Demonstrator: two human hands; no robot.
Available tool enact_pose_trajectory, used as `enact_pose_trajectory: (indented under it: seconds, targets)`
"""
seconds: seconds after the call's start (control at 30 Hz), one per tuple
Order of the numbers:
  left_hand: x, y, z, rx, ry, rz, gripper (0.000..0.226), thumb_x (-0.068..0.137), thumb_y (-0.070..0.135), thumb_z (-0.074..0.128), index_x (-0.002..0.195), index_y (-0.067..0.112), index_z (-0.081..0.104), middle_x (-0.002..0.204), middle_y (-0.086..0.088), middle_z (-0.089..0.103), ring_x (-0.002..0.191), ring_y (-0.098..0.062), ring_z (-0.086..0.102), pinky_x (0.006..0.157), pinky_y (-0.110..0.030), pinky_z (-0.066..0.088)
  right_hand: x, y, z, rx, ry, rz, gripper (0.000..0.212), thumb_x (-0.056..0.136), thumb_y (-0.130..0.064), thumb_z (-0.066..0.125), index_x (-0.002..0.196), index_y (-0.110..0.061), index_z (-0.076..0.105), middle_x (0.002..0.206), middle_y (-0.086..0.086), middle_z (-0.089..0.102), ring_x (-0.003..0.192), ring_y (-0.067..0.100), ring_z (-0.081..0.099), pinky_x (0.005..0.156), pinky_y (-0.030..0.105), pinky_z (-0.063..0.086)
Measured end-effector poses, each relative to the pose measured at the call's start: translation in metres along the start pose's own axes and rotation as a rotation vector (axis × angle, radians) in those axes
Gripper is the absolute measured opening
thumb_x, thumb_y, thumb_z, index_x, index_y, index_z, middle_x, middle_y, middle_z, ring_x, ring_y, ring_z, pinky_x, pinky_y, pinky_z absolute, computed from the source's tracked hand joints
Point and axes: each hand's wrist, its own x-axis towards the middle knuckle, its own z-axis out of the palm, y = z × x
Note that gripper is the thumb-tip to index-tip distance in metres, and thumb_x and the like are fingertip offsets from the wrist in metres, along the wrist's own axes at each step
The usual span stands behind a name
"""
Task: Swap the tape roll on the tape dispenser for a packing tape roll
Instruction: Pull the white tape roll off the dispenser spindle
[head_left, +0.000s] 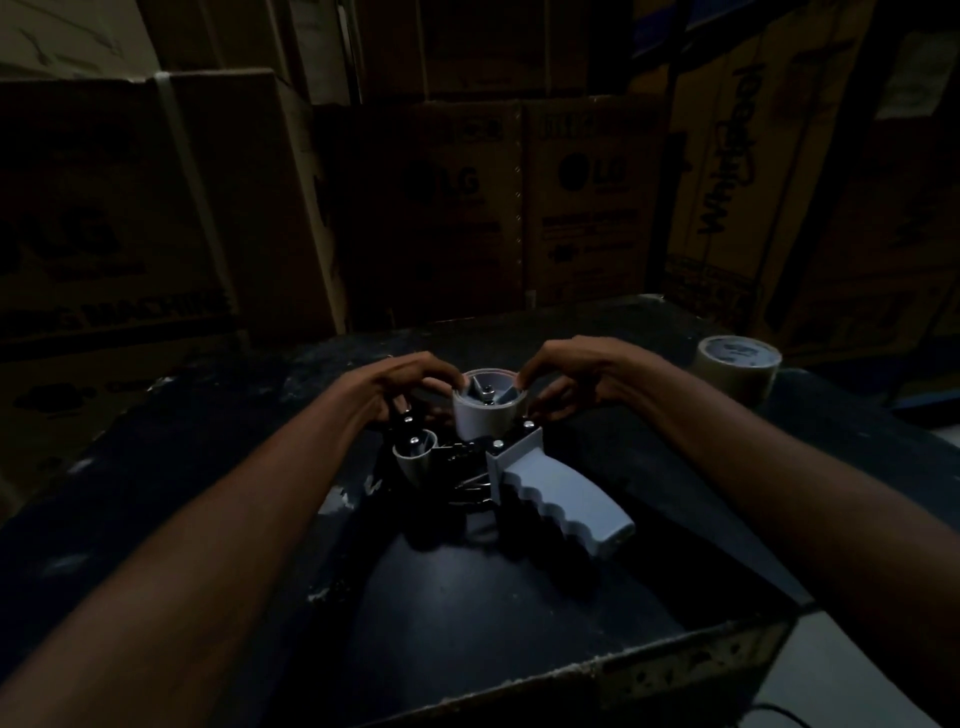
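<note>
Curled fingers (435, 383) of the left hand (402, 376) and of the right hand (566, 371) pinched opposite rims of the grey tape hub (480, 410) on the tape dispenser (514, 467), which lay mid-worktop (519, 597), handle toward the near edge. A packing tape roll (737, 366) stood near the far right corner.

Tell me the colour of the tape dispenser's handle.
The handle is light grey with a ridged grip, best seen in the head view, though the light is dim.
</note>
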Motion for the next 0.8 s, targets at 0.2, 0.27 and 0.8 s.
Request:
enact_pose_trajectory:
  seconds: [0.2,0.27,0.8]
  targets:
    - [-0.002,-0.003,0.004,0.052,0.054,0.033,0.013,0.071,0.017,0.072,0.077,0.005,0.073,0.084,-0.015,0.074,0.062,-0.021,0.069,0.055,-0.024,0.053,0.0,-0.004,0.007,-0.102,0.079,-0.053,0.021,0.08,-0.017,0.074,0.096,-0.005,0.067,0.091,0.019,0.076,0.075,0.025,0.076,0.072,0.033,0.062]
    - [-0.003,-0.003,0.005,0.063,0.079,0.046,0.017,0.066,0.02,0.075,0.076,0.005,0.072,0.087,-0.016,0.074,0.063,-0.022,0.068,0.053,-0.023,0.051,0.0,-0.004,0.008,-0.133,0.093,-0.07,0.02,0.08,-0.016,0.074,0.094,-0.004,0.067,0.088,0.017,0.075,0.066,0.021,0.074,0.06,0.028,0.06]
    - [-0.021,0.007,0.014,0.109,0.23,0.066,0.008,0.074,0.002,0.072,0.078,0.0,0.065,0.04,-0.003,0.06,0.03,-0.009,0.053,0.034,-0.014,0.04,0.002,-0.011,0.013,-0.287,0.169,-0.2,0.024,0.078,-0.017,0.08,0.094,0.001,0.075,0.093,0.019,0.076,0.078,0.024,0.074,0.074,0.034,0.062]
